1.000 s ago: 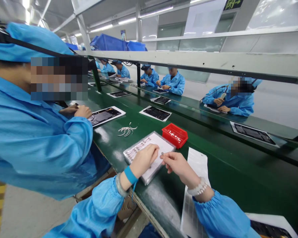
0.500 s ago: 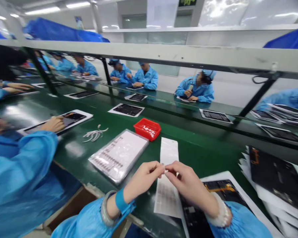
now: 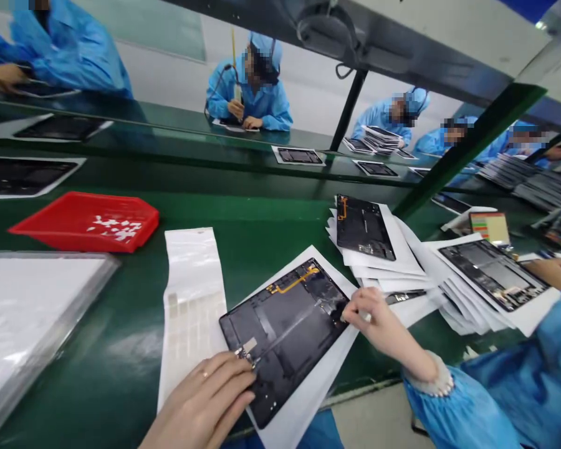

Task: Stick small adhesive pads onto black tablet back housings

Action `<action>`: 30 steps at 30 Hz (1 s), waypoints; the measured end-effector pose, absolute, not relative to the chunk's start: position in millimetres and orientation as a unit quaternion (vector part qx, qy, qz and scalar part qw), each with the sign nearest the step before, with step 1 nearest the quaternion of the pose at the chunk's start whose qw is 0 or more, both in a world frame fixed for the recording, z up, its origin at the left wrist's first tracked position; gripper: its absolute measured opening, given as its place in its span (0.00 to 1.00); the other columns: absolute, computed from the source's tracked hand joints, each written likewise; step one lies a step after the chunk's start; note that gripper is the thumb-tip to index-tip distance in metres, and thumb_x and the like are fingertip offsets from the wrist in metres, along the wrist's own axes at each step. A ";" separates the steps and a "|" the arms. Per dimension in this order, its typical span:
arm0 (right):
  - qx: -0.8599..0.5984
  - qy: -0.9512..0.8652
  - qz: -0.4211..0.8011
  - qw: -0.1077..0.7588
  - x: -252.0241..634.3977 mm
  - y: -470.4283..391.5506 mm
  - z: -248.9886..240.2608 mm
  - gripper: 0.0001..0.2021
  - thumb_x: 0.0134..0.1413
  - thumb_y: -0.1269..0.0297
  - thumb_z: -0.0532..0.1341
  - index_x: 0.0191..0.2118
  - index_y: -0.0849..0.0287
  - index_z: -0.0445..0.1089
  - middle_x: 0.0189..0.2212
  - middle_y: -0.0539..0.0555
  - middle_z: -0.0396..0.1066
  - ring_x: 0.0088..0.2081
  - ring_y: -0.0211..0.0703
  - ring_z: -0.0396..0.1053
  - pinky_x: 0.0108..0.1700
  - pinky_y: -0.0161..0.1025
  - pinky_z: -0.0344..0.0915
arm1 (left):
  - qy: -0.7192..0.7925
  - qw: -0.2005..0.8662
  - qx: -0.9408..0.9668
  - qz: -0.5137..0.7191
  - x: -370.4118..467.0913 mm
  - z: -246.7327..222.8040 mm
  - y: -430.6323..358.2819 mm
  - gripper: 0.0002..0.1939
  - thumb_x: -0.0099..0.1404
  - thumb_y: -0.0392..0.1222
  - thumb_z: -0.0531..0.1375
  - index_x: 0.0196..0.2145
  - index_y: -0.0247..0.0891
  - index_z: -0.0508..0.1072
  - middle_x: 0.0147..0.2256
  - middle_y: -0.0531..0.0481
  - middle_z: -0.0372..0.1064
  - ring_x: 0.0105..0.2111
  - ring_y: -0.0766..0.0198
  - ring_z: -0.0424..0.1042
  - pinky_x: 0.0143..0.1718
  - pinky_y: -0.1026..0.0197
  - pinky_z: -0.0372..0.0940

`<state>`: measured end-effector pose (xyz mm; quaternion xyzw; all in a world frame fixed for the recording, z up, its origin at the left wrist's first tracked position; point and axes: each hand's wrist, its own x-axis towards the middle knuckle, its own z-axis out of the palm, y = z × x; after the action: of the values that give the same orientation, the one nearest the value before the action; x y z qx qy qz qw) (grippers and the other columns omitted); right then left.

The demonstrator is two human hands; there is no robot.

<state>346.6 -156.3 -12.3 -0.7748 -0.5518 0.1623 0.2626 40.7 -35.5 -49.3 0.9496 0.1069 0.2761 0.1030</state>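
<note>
A black tablet housing (image 3: pixel 290 330) with an orange flex cable lies slanted on a white paper sheet (image 3: pixel 303 411) in front of me. My left hand (image 3: pixel 206 399) rests flat with fingers stretched out, its fingertips on the housing's lower left edge beside small metal parts. At the right edge of the housing is my right hand (image 3: pixel 374 321), thumb and fingers pinched together. Whatever sits in that pinch is too small to make out. To the left lies a white strip of stickers (image 3: pixel 194 330), its lower end partly behind my left hand.
Left of the strip stand a red bin (image 3: pixel 84 221) with small white pieces and a clear-covered white pad (image 3: pixel 32 324). Stacked housings on paper (image 3: pixel 364 231) lie at the right, with a co-worker's sleeve (image 3: pixel 533 362) close by. A slanted green post (image 3: pixel 467 149) rises behind.
The view has swung right and closer to the housing. My hands, earlier together over the sticker strip, have parted and are now at opposite edges of the housing.
</note>
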 end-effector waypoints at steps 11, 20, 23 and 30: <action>-0.769 -0.595 0.209 0.107 333.6 -152.1 -13.5 0.08 0.57 0.69 0.59 0.28 0.55 0.71 0.32 0.51 0.69 0.41 0.46 0.61 0.44 0.45 0.56 | 0.097 0.069 0.960 0.254 33.7 -65.3 -37.0 0.12 0.70 0.41 0.50 0.40 0.43 0.74 0.41 0.53 0.74 0.42 0.66 0.72 0.44 0.67 0.67; -0.727 -0.686 -0.021 -0.037 322.1 -149.1 -22.4 0.06 0.51 0.68 0.65 0.26 0.59 0.69 0.30 0.54 0.69 0.35 0.46 0.63 0.35 0.43 0.55 | 0.090 0.085 0.970 0.211 23.4 -71.4 -33.9 0.13 0.69 0.40 0.51 0.44 0.44 0.74 0.46 0.52 0.73 0.47 0.64 0.72 0.49 0.66 0.67; -0.720 -0.693 0.003 -0.033 333.6 -143.9 -18.4 0.07 0.50 0.64 0.66 0.27 0.58 0.69 0.30 0.53 0.69 0.35 0.45 0.64 0.36 0.42 0.57 | 0.068 0.083 0.974 0.200 22.8 -67.6 -29.6 0.14 0.68 0.38 0.50 0.46 0.45 0.73 0.47 0.53 0.72 0.48 0.65 0.71 0.49 0.68 0.66; -0.799 -0.597 -0.070 0.004 376.0 -104.7 -21.5 0.12 0.61 0.60 0.55 0.33 0.61 0.71 0.33 0.60 0.71 0.39 0.51 0.64 0.41 0.45 0.60 | 0.067 0.096 0.968 0.224 25.0 -74.7 -26.3 0.17 0.70 0.35 0.47 0.45 0.45 0.73 0.43 0.52 0.74 0.46 0.67 0.71 0.49 0.70 0.65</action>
<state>376.0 -104.7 -21.5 -0.7992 -0.5970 -0.0698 0.0037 25.0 -26.3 -74.7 0.9675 0.0668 0.2239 0.0961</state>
